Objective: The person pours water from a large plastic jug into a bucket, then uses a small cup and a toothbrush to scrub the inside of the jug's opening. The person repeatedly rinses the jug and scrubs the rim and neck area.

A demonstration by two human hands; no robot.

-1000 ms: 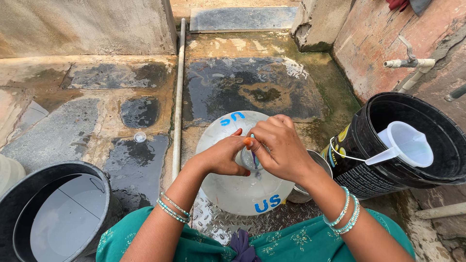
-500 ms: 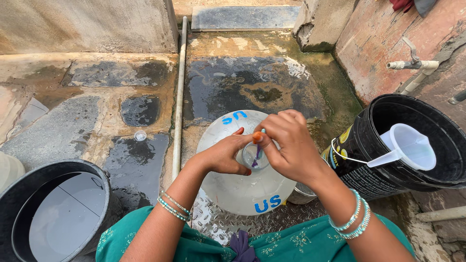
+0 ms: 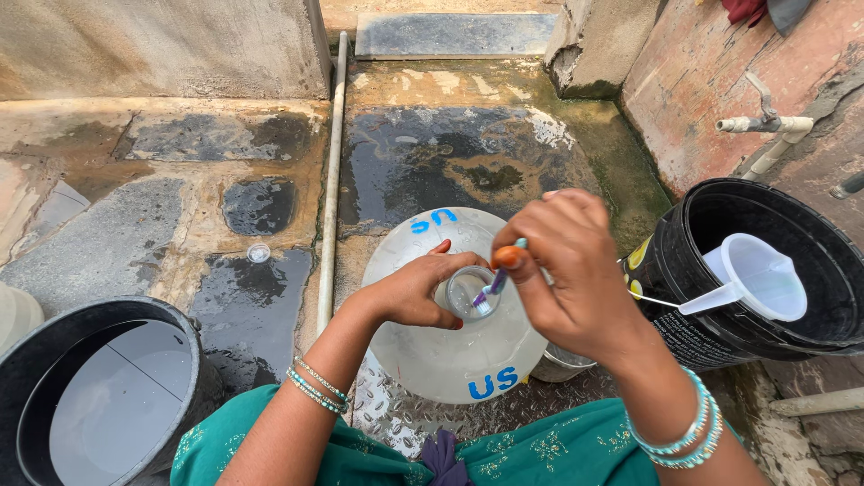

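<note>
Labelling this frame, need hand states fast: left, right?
Left hand: closed around the neck of the large water jug.
Right hand: closed on a toothbrush, bristles in the jug's mouth.

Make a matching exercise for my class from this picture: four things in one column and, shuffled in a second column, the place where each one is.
Things
1. toothbrush
2. white jug
3. large water bottle
4. small clear cap

Places
A. lying on the wet floor, left of the pipe
B. inside the black bucket on the right
C. upright between the person's knees, neck gripped by the left hand
D. held in the right hand, bristles down in the bottle's mouth

Pairs: 1-D, 2-B, 3-C, 4-A
</note>
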